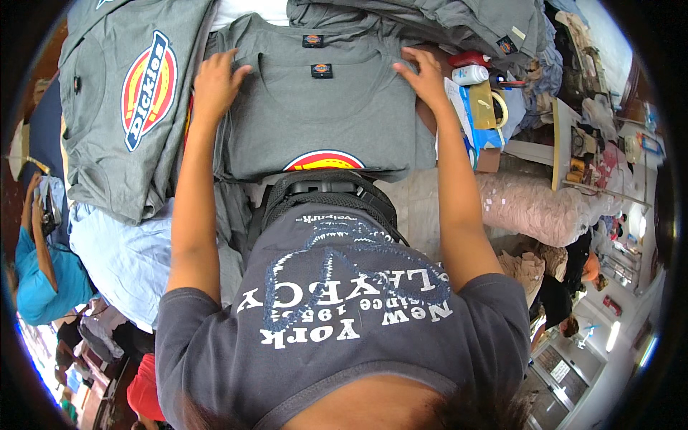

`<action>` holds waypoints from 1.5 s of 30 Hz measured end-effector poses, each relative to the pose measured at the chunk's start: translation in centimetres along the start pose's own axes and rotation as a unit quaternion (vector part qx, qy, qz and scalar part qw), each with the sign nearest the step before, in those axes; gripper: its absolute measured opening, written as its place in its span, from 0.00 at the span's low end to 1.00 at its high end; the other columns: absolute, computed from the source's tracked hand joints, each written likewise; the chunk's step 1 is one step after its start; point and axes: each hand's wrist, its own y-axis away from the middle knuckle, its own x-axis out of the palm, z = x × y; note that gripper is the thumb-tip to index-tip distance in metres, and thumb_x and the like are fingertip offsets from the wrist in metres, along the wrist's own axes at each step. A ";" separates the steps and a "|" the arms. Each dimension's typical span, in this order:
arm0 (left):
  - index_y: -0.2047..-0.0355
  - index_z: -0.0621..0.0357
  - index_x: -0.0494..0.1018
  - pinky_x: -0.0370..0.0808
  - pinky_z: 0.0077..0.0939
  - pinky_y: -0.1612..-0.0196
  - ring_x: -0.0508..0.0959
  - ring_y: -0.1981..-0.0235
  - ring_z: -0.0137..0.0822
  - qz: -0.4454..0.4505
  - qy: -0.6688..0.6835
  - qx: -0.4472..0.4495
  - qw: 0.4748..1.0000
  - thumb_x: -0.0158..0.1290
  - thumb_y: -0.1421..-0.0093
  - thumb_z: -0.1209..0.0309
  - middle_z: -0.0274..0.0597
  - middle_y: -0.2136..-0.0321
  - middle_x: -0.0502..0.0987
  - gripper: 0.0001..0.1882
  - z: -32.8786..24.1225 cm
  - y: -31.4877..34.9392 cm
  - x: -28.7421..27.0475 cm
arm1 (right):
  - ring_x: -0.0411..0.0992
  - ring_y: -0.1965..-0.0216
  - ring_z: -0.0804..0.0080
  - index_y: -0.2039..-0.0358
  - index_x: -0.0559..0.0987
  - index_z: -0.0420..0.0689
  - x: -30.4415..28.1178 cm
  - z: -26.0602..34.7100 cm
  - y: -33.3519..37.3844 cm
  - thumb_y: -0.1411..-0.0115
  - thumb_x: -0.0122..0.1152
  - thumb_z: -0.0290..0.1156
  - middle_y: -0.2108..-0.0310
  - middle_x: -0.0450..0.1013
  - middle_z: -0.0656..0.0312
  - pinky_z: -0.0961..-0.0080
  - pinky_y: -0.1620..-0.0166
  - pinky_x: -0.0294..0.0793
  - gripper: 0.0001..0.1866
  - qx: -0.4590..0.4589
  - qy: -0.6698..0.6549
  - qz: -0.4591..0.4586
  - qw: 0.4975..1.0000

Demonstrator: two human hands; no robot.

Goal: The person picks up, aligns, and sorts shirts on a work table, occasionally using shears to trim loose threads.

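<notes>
A grey T-shirt, folded into a flat rectangle, lies in front of me with its neckline at the far side. Inside its collar is a small dark label, and part of a red and yellow print shows at the near edge. Another grey shirt shows just beyond it, beneath or behind. My left hand rests at the left shoulder of the front shirt, thumb and fingers apart. At the opposite shoulder my right hand lies with its fingers spread too. Neither hand visibly grips anything.
Left of the shirt is a stack of grey printed shirts. On the right are a white bottle, a red bottle, a tape roll and a pink wrapped fabric bundle. A person in blue works at far left.
</notes>
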 end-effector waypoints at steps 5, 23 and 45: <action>0.68 0.55 0.68 0.64 0.33 0.63 0.67 0.62 0.38 0.013 -0.118 0.133 0.984 0.46 0.51 0.50 0.36 0.64 0.68 0.21 -0.1 -2.4 2.1 | 0.61 0.55 0.60 0.65 0.74 0.50 2.5 0.6 -1.7 0.58 0.60 0.50 0.60 0.66 0.63 0.65 0.53 0.58 0.22 -0.017 0.101 0.036 0.994; 0.72 0.54 0.65 0.67 0.34 0.75 0.72 0.77 0.43 -0.009 -0.091 0.118 0.989 0.45 0.48 0.52 0.41 0.80 0.72 0.17 1.9 -4.0 3.6 | 0.65 0.64 0.64 0.72 0.71 0.50 3.6 0.3 -3.3 0.58 0.59 0.48 0.70 0.68 0.66 0.63 0.62 0.60 0.18 0.020 0.080 0.029 0.996; 0.46 0.57 0.54 0.47 0.39 0.43 0.55 0.43 0.36 0.068 -0.090 0.088 0.990 0.38 0.43 0.58 0.42 0.45 0.55 0.26 -4.0 8.5 2.3 | 0.48 0.42 0.69 0.44 0.55 0.48 3.7 5.6 9.2 0.44 0.39 0.51 0.42 0.50 0.62 0.60 0.43 0.43 0.31 -0.119 0.207 0.089 0.967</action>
